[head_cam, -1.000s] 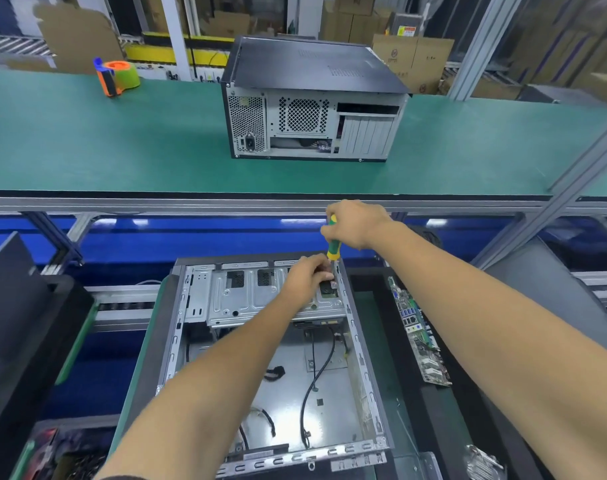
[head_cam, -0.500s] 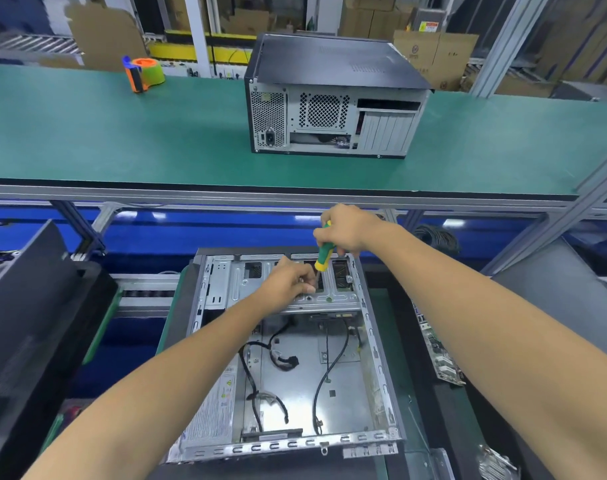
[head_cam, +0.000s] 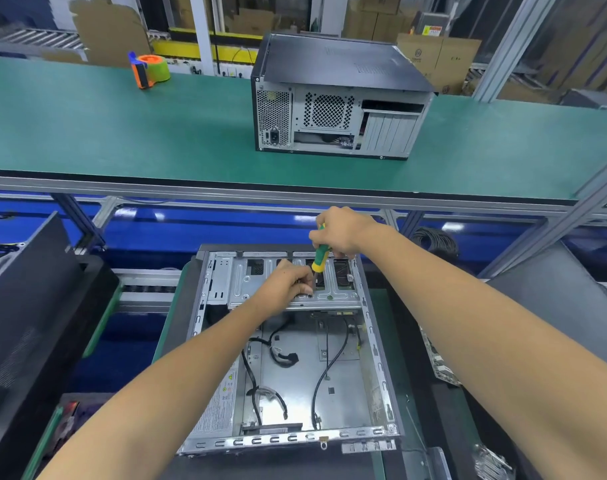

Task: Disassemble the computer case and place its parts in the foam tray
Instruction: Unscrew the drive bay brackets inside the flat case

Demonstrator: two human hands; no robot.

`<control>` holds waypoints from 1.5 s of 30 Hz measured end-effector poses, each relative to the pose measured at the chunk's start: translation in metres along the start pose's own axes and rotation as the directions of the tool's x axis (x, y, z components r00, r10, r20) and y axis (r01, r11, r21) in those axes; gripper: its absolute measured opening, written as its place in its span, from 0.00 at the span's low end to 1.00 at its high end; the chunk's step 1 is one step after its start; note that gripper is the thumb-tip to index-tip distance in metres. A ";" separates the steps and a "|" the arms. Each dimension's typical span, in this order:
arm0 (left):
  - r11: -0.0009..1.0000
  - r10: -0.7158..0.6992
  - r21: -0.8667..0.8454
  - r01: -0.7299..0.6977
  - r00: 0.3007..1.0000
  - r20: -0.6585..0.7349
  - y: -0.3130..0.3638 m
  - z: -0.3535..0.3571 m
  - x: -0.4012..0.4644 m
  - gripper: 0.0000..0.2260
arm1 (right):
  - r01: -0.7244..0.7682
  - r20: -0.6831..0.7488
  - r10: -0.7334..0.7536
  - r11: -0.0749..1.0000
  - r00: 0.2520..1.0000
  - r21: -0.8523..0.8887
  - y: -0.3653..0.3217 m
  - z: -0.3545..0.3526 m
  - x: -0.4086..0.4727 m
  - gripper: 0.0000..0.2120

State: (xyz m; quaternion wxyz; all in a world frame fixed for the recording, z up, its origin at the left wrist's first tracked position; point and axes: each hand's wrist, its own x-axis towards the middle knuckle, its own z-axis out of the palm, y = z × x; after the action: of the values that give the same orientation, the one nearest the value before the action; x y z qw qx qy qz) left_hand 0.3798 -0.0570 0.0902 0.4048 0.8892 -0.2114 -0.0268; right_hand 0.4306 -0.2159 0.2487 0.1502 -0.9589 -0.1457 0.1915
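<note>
An open computer case (head_cam: 376, 358) lies on its side in front of me, with loose black cables (head_cam: 330, 362) inside. A silver drive bracket (head_cam: 241, 282) spans its far end. My right hand (head_cam: 343, 232) grips the green and yellow handle of a screwdriver (head_cam: 320, 259), which points down at the bracket. My left hand (head_cam: 288, 284) rests on the bracket, and its fingers pinch at the screwdriver's shaft by the tip. The tip and any screw under it are hidden by those fingers.
A green circuit board (head_cam: 437, 362) lies on a black tray (head_cam: 444, 407) right of the case. A black panel (head_cam: 28, 306) leans at the left and a grey panel (head_cam: 555, 299) at the right. On the green conveyor (head_cam: 122, 133) beyond stand a closed case (head_cam: 336, 98) and an orange tape dispenser (head_cam: 149, 71).
Both hands and the screwdriver have shifted a little left along the bracket, away from its right end. My head has moved, so more of the case's inside shows.
</note>
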 end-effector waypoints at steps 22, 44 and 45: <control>0.997 -0.057 0.058 0.057 0.998 -0.001 0.018 -0.004 -0.009 0.07 | -0.105 -0.066 0.095 0.981 0.993 -0.163 -0.018 0.004 -0.006 0.13; 0.990 -0.117 0.078 0.118 0.993 -0.021 0.005 0.002 -0.004 0.04 | -0.107 -0.280 0.040 0.968 0.959 -0.227 -0.023 0.021 0.003 0.16; 0.992 -0.101 0.078 0.102 0.995 -0.013 0.004 0.002 -0.004 0.03 | -0.108 -0.276 0.039 0.965 0.960 -0.239 -0.022 0.019 0.003 0.16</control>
State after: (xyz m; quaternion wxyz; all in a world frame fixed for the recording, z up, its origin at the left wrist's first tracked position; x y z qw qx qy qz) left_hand 0.3740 -0.0591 0.0912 0.3686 0.9142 -0.1648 -0.0349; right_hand 0.4202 -0.1901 0.2385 0.0381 -0.9921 -0.1110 0.0452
